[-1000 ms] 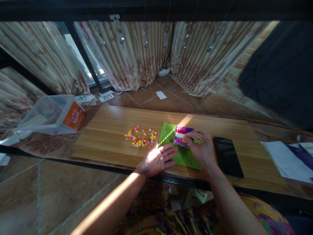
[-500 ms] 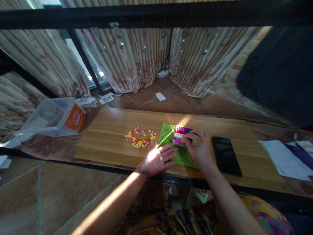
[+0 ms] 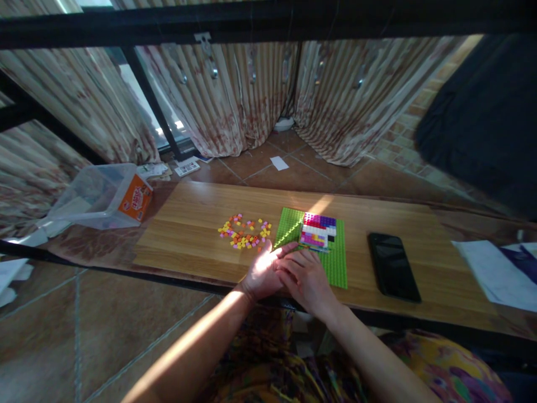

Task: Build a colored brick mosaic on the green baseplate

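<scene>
My left hand (image 3: 262, 275) lies palm up with its fingers stretched out, in front of the green baseplate (image 3: 339, 263). My right hand (image 3: 308, 278) reaches across, its bent fingertips together on the left palm. Whatever is under those fingertips is hidden. On the baseplate stands a block of small building bricks (image 3: 319, 229) in red, purple, white, pink and yellow, with a black piece at its right side. To the left of the hands, loose small bricks (image 3: 243, 242) in yellow, orange and pink are scattered on the wooden board (image 3: 188, 240).
A black phone (image 3: 393, 267) lies to the right of the baseplate. Farther right are papers (image 3: 495, 274). At the far left stands a clear plastic box (image 3: 98, 210) with an orange label. Curtains hang beyond the board.
My right hand has left the brick block and moved left and nearer onto my left palm, where a small white brick showed earlier. The black piece is now uncovered. The view has shifted slightly.
</scene>
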Demonstrator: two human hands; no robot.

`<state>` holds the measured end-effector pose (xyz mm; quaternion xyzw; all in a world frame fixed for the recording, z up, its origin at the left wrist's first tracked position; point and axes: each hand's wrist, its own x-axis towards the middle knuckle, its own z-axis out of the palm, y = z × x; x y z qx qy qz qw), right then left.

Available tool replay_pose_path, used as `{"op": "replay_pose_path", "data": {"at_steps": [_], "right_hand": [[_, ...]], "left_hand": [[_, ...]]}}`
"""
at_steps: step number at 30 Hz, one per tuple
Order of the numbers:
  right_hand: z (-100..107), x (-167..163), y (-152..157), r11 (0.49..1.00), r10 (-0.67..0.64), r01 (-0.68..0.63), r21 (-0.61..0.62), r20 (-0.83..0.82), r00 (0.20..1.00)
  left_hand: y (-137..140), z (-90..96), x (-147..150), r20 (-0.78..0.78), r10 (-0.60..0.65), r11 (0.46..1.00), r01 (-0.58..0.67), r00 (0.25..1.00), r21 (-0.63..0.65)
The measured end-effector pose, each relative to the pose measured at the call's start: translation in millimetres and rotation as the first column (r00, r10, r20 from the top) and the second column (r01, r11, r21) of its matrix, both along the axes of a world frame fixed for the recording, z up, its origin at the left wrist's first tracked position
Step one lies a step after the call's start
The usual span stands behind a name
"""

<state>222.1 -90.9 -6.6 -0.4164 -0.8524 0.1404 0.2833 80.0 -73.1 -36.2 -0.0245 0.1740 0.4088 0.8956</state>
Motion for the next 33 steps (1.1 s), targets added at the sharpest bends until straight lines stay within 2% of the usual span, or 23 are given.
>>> {"op": "replay_pose_path", "data": {"at_steps": [5, 9, 13, 17, 20, 23, 29, 33], "right_hand": [[-10.5, -5.1, 0.7, 0.997, -0.052, 0.048, 0.06, 0.061, 0.997], [-9.1, -6.7, -1.2, 0.997, -0.05, 0.048, 0.057, 0.034, 0.998], [-0.4, 9.3, 6.1, 0.998, -0.068, 0.068, -0.003, -0.126, 0.99], [7.1, 40.8, 24.5, 0.962, -0.25, 0.27, 0.033, -0.282, 0.926], [6.3, 59.8, 37.8, 0.924, -0.337, 0.371, 0.096, -0.253, 0.907], [1.9, 67.5, 46.2, 0.9, -0.378, 0.406, 0.157, -0.182, 0.908], [-2.6, 63.5, 52.3, 0.898, -0.354, 0.377, 0.225, -0.136, 0.925], [-5.0, 61.7, 53.6, 0.896, -0.362, 0.386, 0.218, -0.143, 0.921]], "left_hand": [[0.2, 0.5, -0.5, 0.016, 0.005, 1.0, -0.005, 1.0, 0.014], [1.3, -0.1, -0.4, 0.008, -0.009, 1.0, 0.009, 1.0, 0.017], [-0.3, -1.4, 0.2, 0.012, -0.004, 1.0, 0.003, 1.0, 0.031], [-2.4, -2.2, 0.3, 0.001, -0.012, 0.997, 0.012, 1.0, 0.072], [-2.2, -2.3, 0.3, -0.046, -0.021, 0.996, 0.025, 0.999, 0.089], [-1.8, -2.1, 0.4, -0.076, -0.021, 0.995, 0.028, 0.997, 0.098], [-2.1, -3.2, 0.1, -0.087, -0.029, 0.992, 0.039, 0.996, 0.121], [-1.6, -5.9, 0.0, -0.085, -0.037, 0.99, 0.048, 0.996, 0.132]]}}
